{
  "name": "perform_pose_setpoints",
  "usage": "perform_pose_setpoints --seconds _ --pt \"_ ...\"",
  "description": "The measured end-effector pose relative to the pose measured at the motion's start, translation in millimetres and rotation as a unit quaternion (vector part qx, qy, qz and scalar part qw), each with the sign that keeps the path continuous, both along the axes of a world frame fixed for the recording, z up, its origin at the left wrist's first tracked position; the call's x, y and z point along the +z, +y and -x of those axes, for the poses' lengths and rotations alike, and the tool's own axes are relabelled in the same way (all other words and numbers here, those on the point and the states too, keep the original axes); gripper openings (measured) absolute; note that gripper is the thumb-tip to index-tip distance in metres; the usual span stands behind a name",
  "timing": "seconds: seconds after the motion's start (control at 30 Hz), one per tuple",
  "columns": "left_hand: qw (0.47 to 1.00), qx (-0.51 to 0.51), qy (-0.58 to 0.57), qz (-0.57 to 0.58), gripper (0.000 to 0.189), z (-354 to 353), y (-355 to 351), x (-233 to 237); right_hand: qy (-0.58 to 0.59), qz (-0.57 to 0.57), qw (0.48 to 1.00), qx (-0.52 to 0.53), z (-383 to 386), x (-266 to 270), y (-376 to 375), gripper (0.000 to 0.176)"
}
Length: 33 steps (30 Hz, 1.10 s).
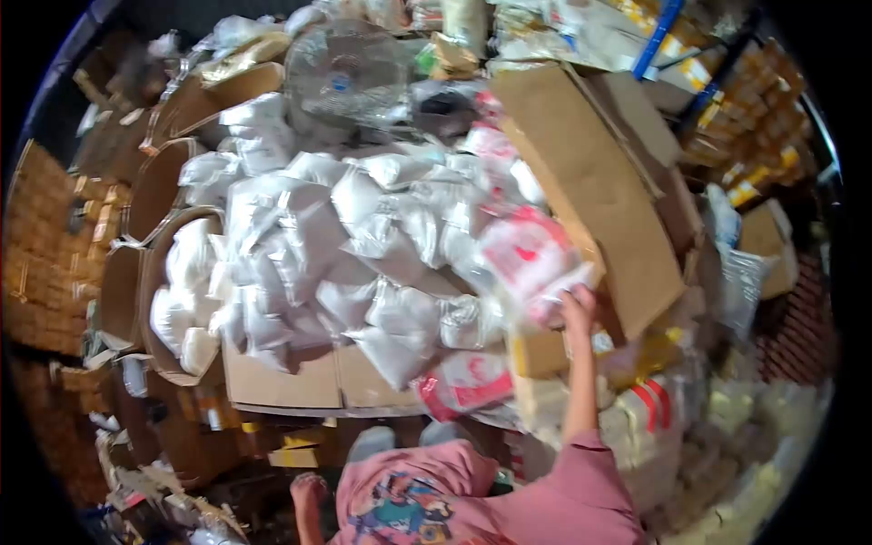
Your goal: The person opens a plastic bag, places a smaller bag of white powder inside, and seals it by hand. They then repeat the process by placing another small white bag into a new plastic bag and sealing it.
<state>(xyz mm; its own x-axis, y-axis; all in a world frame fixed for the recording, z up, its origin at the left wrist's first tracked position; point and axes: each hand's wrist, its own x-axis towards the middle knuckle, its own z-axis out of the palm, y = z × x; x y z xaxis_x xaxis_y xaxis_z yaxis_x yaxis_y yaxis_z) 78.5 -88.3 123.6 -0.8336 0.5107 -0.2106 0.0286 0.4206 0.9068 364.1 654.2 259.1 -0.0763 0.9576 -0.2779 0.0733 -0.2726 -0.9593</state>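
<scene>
many plump white bags [391,218] lie heaped across a wide cardboard-covered surface [282,377], some overlapping, their clear plastic catching the light. at the right side of the heap is a red-and-white bag [522,254], just beside a long brown cardboard box [590,182] that stands at a slant. the right hand [577,309] is at the lower right corner of this bag, its fingers bent in and pinching the pale plastic edge; how far the thumb reaches under it cannot be made out. the right arm stretches up from a pink shirt [563,495] with a printed picture on its front.

the left hand [310,490] hangs low beside the shirt, below the near edge of the surface and apart from the bags. its fingers look curled, but it is small and blurred, and whether it grips anything cannot be told.

another bag with red print [468,381] lies at the near edge, to the right of the white ones. open cartons [163,191] line the left side, one of them with white bags inside. a round fan [345,77] stands behind the heap, and a blue metal post [658,38] leans at the upper right.
</scene>
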Motion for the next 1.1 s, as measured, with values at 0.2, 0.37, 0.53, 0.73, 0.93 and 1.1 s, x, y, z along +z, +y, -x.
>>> perform_pose_setpoints --seconds 0.2,0.37,0.53,0.73,0.93,1.1 --pt "0.948 -0.006 -0.314 -0.051 0.022 47 320 160 0.252 0.099 0.963 -0.014 50 136 -88 0.020" --pt "0.708 -0.195 -0.671 -0.105 0.079 14 462 248 0.333 0.123 0.934 0.034 90 208 -165 0.021" --pt "0.612 -0.160 -0.726 -0.270 0.057 -25 492 279 0.266 0.153 0.950 0.057 121 253 -219 0.016" --pt "0.549 -0.219 -0.754 -0.285 0.044 11 482 283 0.206 0.049 0.975 0.065 156 298 -249 0.016" --pt "0.538 -0.237 -0.746 -0.313 0.037 39 452 341 0.175 -0.046 0.977 0.110 184 315 -266 0.017" --pt "0.531 -0.239 -0.741 -0.336 0.035 54 442 350 0.151 -0.076 0.977 0.130 199 318 -273 0.019"
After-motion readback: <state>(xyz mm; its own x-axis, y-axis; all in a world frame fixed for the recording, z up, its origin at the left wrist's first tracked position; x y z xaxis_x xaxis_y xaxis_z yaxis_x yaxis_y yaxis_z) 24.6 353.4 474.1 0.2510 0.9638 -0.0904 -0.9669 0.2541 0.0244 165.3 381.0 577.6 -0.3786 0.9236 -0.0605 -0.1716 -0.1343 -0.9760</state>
